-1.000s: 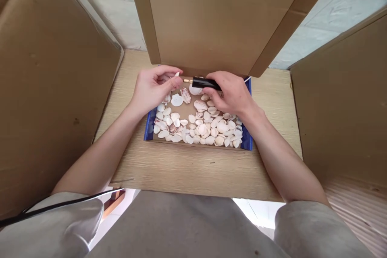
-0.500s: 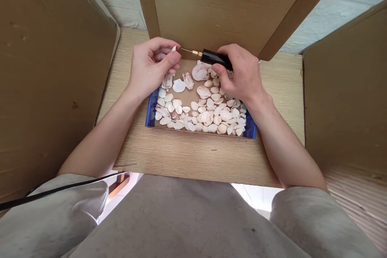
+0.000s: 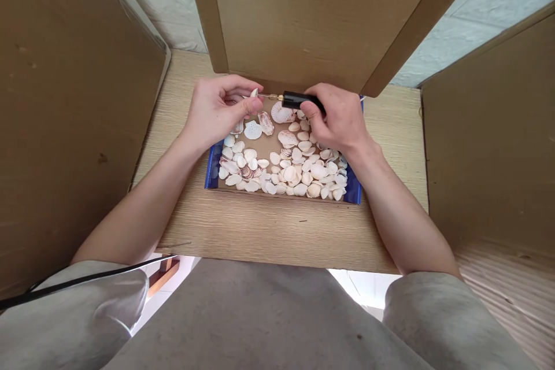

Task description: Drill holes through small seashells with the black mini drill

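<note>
The left hand (image 3: 221, 110) is pinching a small white seashell (image 3: 254, 93) above the far edge of the shallow cardboard tray (image 3: 354, 182), toward its far left corner. The shell is looking light and stiff, probably brittle and a little slick, so its rim is offering the safest hold, with fingertips clear of the drill bit (image 3: 266, 95). Thumb and fingers are closing on it, only a shell's thickness apart. The right hand (image 3: 338, 115) is wrapping round the black barrel of a handheld mini drill (image 3: 299, 100), its thumb lying along the near side; that body is seeming rigid and easy to grip. The bit is pointing at the shell, its tip so close that contact is remaining impossible to tell.
</note>
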Demonstrator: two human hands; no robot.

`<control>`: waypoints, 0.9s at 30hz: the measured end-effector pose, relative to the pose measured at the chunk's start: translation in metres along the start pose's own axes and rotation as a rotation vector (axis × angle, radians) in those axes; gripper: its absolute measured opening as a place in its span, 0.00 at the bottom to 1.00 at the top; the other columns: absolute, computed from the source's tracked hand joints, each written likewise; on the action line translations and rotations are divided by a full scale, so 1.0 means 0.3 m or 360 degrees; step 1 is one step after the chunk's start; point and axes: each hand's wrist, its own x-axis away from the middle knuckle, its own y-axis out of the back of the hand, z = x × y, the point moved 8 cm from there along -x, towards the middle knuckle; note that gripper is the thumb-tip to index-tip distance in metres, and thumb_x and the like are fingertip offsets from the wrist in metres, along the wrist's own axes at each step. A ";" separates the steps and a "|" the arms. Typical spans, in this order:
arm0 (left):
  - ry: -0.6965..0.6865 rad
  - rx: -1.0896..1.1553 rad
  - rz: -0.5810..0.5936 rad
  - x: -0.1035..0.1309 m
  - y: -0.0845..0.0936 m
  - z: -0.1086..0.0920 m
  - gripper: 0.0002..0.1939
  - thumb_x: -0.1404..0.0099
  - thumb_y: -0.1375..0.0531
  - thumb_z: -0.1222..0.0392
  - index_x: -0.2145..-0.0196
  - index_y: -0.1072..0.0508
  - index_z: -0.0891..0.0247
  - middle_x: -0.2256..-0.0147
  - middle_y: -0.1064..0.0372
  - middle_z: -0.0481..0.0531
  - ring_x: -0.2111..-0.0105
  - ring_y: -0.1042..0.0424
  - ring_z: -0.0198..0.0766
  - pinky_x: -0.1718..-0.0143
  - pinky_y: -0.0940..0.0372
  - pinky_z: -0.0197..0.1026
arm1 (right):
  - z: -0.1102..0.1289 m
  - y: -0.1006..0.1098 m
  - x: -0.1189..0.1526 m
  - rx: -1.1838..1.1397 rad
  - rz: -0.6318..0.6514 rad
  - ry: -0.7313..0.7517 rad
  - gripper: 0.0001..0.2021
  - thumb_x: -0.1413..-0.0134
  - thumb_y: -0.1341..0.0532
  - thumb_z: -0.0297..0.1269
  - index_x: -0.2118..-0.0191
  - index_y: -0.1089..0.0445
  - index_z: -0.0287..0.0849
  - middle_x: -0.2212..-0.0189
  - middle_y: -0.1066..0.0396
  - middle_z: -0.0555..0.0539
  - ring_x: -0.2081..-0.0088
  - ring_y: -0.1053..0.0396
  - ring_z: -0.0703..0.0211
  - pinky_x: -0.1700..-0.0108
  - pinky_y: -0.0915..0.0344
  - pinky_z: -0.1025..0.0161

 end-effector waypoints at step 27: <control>-0.0065 0.0010 -0.0163 0.004 0.023 -0.006 0.15 0.46 0.29 0.51 0.63 0.19 0.60 0.70 0.22 0.50 0.72 0.24 0.36 0.70 0.28 0.39 | 0.018 0.023 -0.008 0.0040 -0.0086 0.0036 0.22 0.32 0.55 0.54 0.54 0.32 0.45 0.61 0.28 0.43 0.59 0.30 0.50 0.57 0.34 0.51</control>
